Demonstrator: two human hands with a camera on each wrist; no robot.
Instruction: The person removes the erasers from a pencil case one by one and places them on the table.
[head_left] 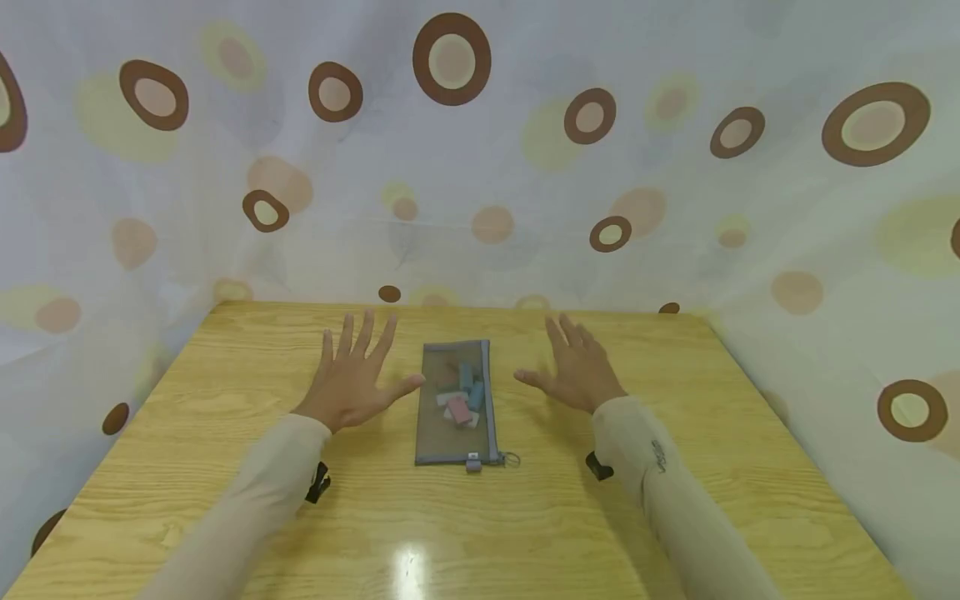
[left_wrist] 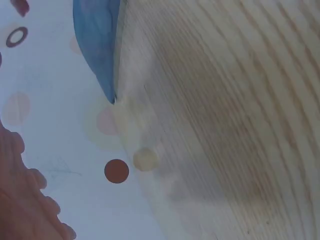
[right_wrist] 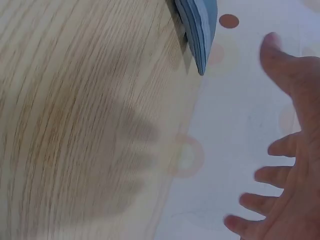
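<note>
A grey mesh zip pouch (head_left: 438, 437) lies flat on the wooden table, its zip along the right side and a ring (head_left: 512, 459) at the near right corner. Through the mesh show several small blocks: blue ones (head_left: 467, 377), a pink one (head_left: 459, 410) and white ones. My left hand (head_left: 352, 383) is spread to the left of the pouch, its thumb tip overlapping the pouch's left edge in the head view. To the right, my right hand (head_left: 581, 371) is held over the table with fingers extended and thumb toward the pouch. Neither hand holds anything.
The wooden table (head_left: 480, 525) reaches back to a curtain (head_left: 480, 183) with brown, yellow and peach circles, which also hangs along both sides. Dark straps (head_left: 318, 482) show below the sleeves at the wrists.
</note>
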